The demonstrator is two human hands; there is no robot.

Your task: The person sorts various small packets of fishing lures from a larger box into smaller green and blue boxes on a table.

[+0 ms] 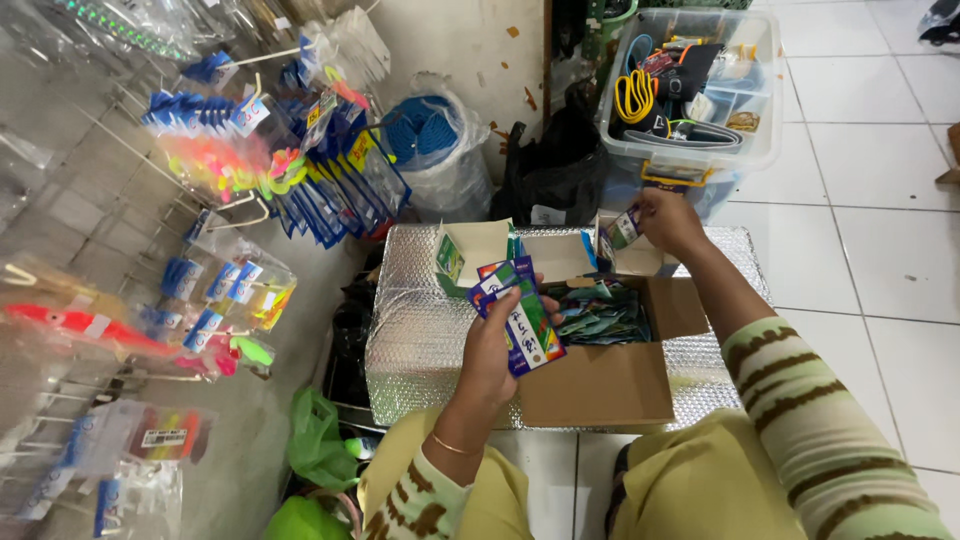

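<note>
A fanned stack of small packets (518,312) is being gripped by the left hand (495,350) above the open cardboard box (600,380); a single packet (624,229) is being pinched by the right hand (668,220) over a small open carton (632,258); more packets (600,312) are lying inside the box, which is being carried by a silver padded parcel (420,340).

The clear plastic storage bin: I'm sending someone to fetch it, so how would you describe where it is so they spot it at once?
Start at the open brown cardboard box on the silver bubble-foil sheet. Look beyond it to the white tiled floor by the wall. There stands the clear plastic storage bin, see-through and holding a yellow coiled cable, unlike the black bag beside it.
</note>
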